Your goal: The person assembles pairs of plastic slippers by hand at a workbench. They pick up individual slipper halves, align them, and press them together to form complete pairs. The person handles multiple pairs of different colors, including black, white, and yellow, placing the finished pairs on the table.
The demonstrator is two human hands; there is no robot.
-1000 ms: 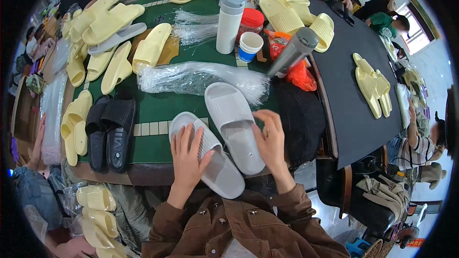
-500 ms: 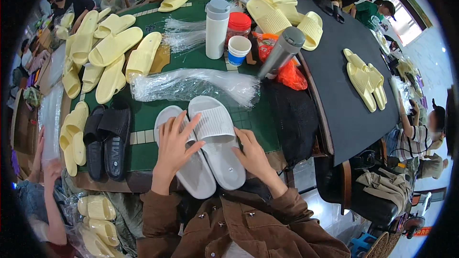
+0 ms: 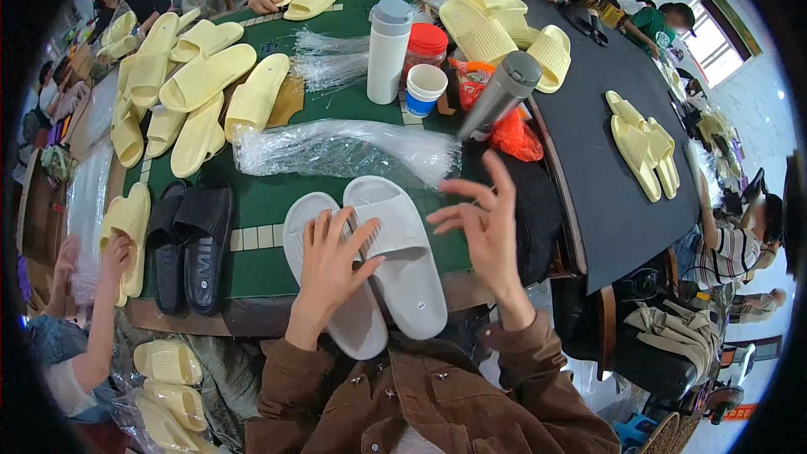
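Note:
Two light grey slide sandals [image 3: 395, 261] lie side by side on the green table [image 3: 269, 202], toes toward me. My left hand [image 3: 332, 269] rests flat on the left sandal, its fingers spread over the strap and reaching onto the right one. My right hand [image 3: 483, 231] is lifted off to the right of the pair, fingers apart, holding nothing. A pile of clear plastic bags [image 3: 336, 147] lies just beyond the sandals.
A black sandal pair [image 3: 189, 244] lies left of the grey ones. Many yellow sandals [image 3: 202, 84] cover the far left and the black table [image 3: 588, 143]. Two flasks [image 3: 388, 50], a red-lidded jar and a cup stand beyond. Another person's hand [image 3: 113, 256] holds a yellow sandal at the left.
My right hand has lifted off the right grey sandal and opened in the air. The view has drawn closer to the table. My left hand stays on the sandals.

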